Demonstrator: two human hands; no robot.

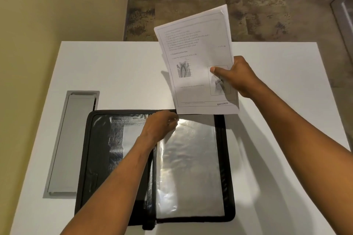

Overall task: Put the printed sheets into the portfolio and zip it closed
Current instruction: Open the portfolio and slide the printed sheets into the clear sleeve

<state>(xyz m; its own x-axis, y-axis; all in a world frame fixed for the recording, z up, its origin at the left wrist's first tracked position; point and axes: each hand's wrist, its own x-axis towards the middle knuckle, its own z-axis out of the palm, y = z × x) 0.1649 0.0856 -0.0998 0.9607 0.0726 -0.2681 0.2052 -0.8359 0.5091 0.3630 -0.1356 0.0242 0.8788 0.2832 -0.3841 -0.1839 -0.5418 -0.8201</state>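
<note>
Gripping the printed sheets is the right hand, thumb pressed on the front near the lower right corner, fingers hidden behind. The paper is lifted off the white surface and tilted, its lower edge hanging just over the portfolio at about 1 o'clock. One word reads cleanly: "ENTERED", bold, at the page's bottom right. Above it sits a labelled tooth diagram and lines of print too blurred to read. A second edge peeks out behind the front page, so more than one sheet, exact count unclear.

One portfolio, black, lies open flat at 6 o'clock on the surface, zip border all round, one clear sleeve showing on its right half. The left hand is at the sleeve's top edge, 12 o'clock of the portfolio, fingers curled, but blur hides whether it pinches the plastic. One grey metal hatch sits at the portfolio's 9 o'clock.
</note>
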